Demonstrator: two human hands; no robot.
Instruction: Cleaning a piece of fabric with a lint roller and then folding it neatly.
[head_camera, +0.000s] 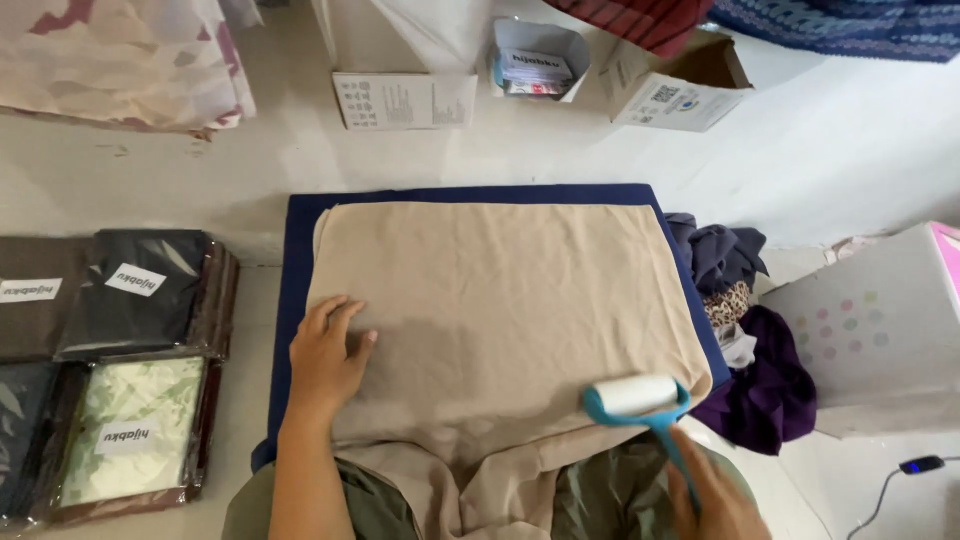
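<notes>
A beige cloth (500, 290) lies spread over a dark blue board (296, 250) in front of me, its near end hanging into my lap. My left hand (325, 355) rests flat on the cloth's left side, fingers apart, pressing it down. My right hand (715, 495) grips the blue handle of a lint roller (636, 397), whose white roll lies on the cloth near its right front corner.
Stacks of packaged folded cloths (120, 380) lie at the left. A heap of dark and purple fabric (750, 350) sits right of the board, beside a white dotted box (880, 330). Open cardboard boxes (680, 90) stand at the back. A cable with a small blue device (920, 465) lies at lower right.
</notes>
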